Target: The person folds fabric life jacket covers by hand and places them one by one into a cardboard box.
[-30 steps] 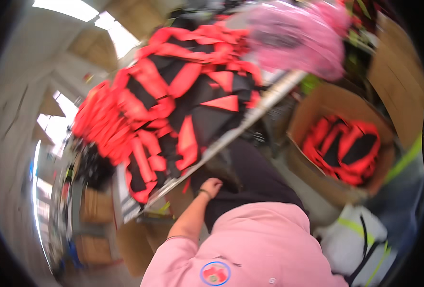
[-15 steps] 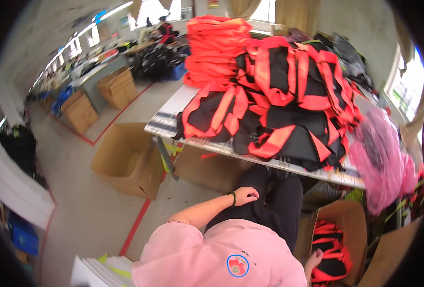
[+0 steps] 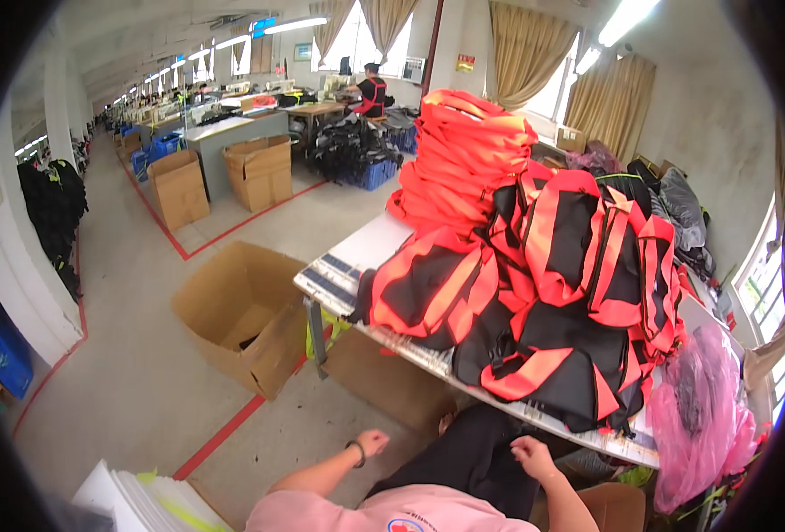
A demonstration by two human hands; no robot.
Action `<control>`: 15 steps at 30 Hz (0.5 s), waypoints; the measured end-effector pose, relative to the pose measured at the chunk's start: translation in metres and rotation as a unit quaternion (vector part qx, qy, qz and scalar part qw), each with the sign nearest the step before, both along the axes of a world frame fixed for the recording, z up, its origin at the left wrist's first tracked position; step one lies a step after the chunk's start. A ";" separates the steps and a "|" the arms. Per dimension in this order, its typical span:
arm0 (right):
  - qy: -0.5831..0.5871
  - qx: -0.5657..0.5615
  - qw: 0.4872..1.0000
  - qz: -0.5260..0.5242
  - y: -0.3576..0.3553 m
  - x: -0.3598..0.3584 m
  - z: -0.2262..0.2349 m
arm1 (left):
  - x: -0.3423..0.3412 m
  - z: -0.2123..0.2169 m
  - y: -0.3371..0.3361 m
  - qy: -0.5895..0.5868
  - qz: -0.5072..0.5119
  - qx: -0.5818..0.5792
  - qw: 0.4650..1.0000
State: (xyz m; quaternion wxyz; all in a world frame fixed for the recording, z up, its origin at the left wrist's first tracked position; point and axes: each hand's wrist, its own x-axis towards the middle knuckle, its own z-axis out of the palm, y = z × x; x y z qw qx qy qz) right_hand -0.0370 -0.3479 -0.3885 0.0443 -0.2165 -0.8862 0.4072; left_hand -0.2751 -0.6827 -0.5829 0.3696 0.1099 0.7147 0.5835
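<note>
Bright, big work room, with a gray floor and red lines on it. Down low, near the front edge of the bench, two bare hands. Left hand: over the floor, dark band on the wrist, fingers softly bent and free. Right hand: over the dark pants, fingers loosely curled and free too. Hard to tell if touching the pants or just above. Up on the bench, just past the hands, a heap of black and red cloth pieces with wide red straps. Behind, to the left, a tall pile of red cloth. At the right end, a pink plastic bag, hanging over the edge. Low on the right, a brown box. Left of the bench, a big open box on the floor. Farther back, two more boxes, a blue crate and a person in black and red.
</note>
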 end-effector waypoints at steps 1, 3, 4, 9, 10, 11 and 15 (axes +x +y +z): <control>-0.014 0.011 0.999 0.039 0.006 -0.006 -0.011 | -0.002 -0.012 -0.013 -0.008 -0.005 -0.047 0.999; -0.067 0.060 0.989 0.114 -0.001 -0.024 0.004 | -0.005 -0.033 -0.036 -0.021 -0.005 -0.115 0.993; -0.062 0.056 0.991 0.102 0.001 -0.030 0.004 | -0.008 -0.034 -0.040 -0.024 -0.011 -0.136 0.990; -0.090 0.081 0.968 0.220 0.024 -0.055 0.006 | -0.028 -0.012 -0.026 -0.081 -0.017 -0.148 0.986; -0.073 0.086 0.969 0.218 0.028 -0.062 0.014 | -0.034 -0.009 -0.021 -0.083 -0.005 -0.110 0.990; -0.062 0.067 0.975 0.204 0.038 -0.067 0.014 | -0.042 -0.006 -0.015 -0.088 0.003 -0.073 0.993; -0.007 0.048 0.995 0.085 0.062 -0.061 0.060 | -0.061 0.056 0.053 -0.041 -0.031 -0.032 0.998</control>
